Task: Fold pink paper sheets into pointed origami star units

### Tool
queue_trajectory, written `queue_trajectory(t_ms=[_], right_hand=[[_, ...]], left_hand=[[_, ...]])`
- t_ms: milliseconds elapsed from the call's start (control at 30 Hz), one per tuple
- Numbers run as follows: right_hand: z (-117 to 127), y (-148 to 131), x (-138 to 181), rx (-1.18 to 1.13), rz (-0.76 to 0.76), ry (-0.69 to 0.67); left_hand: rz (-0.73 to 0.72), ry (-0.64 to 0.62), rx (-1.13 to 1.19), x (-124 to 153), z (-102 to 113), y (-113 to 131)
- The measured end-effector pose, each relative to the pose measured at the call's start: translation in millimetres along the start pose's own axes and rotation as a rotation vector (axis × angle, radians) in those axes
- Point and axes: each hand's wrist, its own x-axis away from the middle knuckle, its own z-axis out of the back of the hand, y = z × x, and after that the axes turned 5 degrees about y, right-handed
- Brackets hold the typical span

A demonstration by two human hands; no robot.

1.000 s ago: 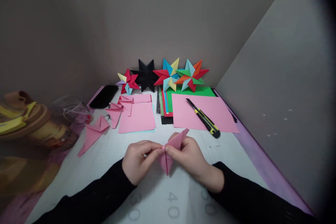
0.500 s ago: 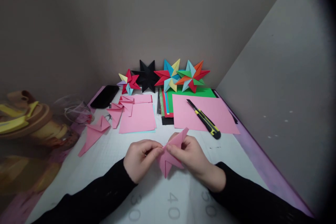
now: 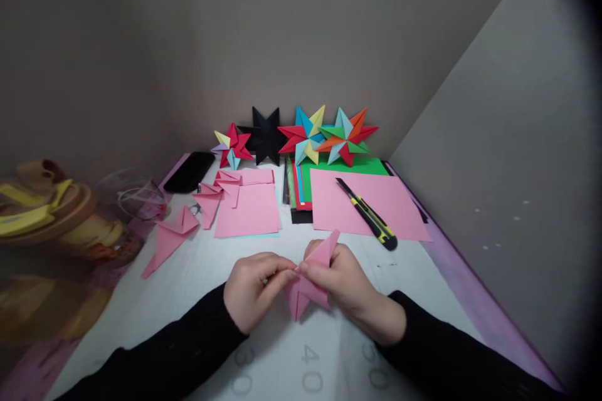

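A partly assembled pink origami star (image 3: 305, 285) is held up over the white mat between both hands, one point angled up to the right and another pointing down. My left hand (image 3: 258, 285) pinches its left edge between thumb and fingertips. My right hand (image 3: 345, 282) grips the star from the right, thumb pressed on its front and fingers hidden behind it. Folded pink paper pieces (image 3: 172, 238) lie to the left of my hands, with smaller folded ones (image 3: 208, 200) further back.
Behind my hands lie pink paper squares (image 3: 247, 213) and a pink sheet (image 3: 324, 203) with a utility knife (image 3: 371, 216) on it. Finished paper stars (image 3: 308, 136) lean against the wall. A phone (image 3: 190, 172) and a lidded cup (image 3: 89, 225) are at the left.
My left fingertips have shifted slightly on the star's left edge, and the star has turned a little. The whole view has moved slightly.
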Motion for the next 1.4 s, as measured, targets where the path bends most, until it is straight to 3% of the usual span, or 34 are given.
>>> queue_trajectory(t_ms=[300, 500, 667, 833, 1067, 1400], right_hand=[[-3, -4, 1, 0.036, -0.006, 0.038], [0, 5, 1, -0.099, 0.029, -0.004], [-2, 1, 1, -0.070, 0.028, -0.065], [-8, 1, 2, -0.043, -0.045, 0.003], [-7, 6, -2, -0.183, -0.129, 0.226], [-3, 10, -6, -0.281, -0.095, 0.254]], left_hand=[[0.108, -0.039, 0.005, 0, -1, 0], [0.212, -0.048, 0.062, -3, -1, 0], [0.171, -0.018, 0.033, -3, -2, -3], [0.091, 0.010, -0.022, -2, -5, -5], [0.191, -0.003, -0.015, -5, -5, -10], [0.341, 0.015, 0.133, -6, -7, -16]])
